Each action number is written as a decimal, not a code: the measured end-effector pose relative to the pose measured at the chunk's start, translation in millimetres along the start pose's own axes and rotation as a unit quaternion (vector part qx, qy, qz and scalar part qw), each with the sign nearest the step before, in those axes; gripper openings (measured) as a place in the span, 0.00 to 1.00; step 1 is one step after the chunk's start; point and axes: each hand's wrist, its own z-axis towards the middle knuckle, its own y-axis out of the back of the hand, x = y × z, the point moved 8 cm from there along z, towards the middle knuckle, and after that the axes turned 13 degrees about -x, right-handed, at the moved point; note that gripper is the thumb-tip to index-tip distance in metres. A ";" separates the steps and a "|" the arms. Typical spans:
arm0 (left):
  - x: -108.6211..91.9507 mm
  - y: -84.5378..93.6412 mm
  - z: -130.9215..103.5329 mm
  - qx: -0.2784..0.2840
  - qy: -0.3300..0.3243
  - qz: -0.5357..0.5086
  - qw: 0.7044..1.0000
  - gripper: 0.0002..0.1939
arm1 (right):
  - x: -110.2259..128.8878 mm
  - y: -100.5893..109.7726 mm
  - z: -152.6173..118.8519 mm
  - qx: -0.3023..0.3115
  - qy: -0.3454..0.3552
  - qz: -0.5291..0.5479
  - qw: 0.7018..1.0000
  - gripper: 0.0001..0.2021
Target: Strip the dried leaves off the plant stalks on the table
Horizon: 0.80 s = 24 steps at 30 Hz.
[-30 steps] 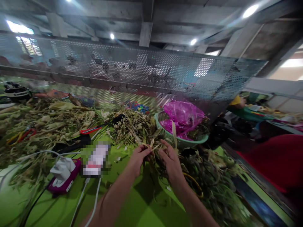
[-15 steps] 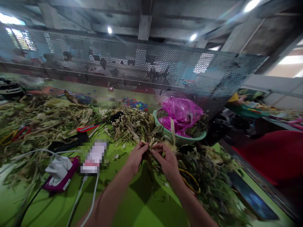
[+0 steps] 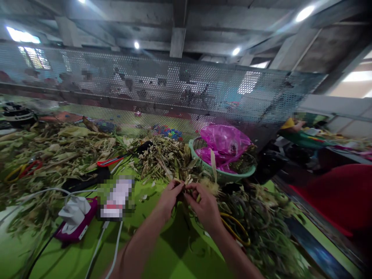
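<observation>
My left hand (image 3: 170,198) and my right hand (image 3: 204,204) meet above the green table (image 3: 162,255), fingertips pinched close together. Between them is a small bunch of dried plant pieces (image 3: 188,180), pale strips poking up past the fingers; its exact kind cannot be made out. A pale dry leaf (image 3: 213,164) stands upright beyond my right hand. Just past my fingertips lies a heap of dry plant scraps (image 3: 162,157). Yellow-handled scissors or a similar loop-handled tool (image 3: 235,228) lies by my right wrist, partly hidden under grey-green plant strands (image 3: 261,228).
A green basket (image 3: 226,177) holding a magenta plastic bag (image 3: 225,143) stands ahead. To the left are a phone (image 3: 117,199), a purple power strip (image 3: 78,230) with cables, a red cutter (image 3: 110,161) and more dry leaves (image 3: 72,151). A perforated metal screen (image 3: 151,89) closes the back.
The view has shifted slightly, so things sit a little lower. My hands stay together on the plant pieces, with small finger movements and the fingertips closer in.
</observation>
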 end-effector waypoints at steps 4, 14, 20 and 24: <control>2.5 -0.1 0.4 0.006 0.004 0.025 1.000 0.14 | 0.6 5.3 1.6 -0.025 0.008 0.005 1.000 0.06; -10.9 -6.1 -0.3 0.027 -0.099 0.157 0.982 0.08 | -6.2 8.3 6.7 -0.046 0.002 0.029 0.998 0.07; -18.5 -11.3 -3.8 0.043 -0.132 0.181 0.974 0.06 | -9.3 8.6 5.9 -0.041 0.002 -0.003 0.999 0.07; -17.3 -11.0 -2.2 0.040 -0.140 0.174 0.974 0.06 | -11.1 9.2 5.9 -0.038 -0.001 -0.018 0.999 0.07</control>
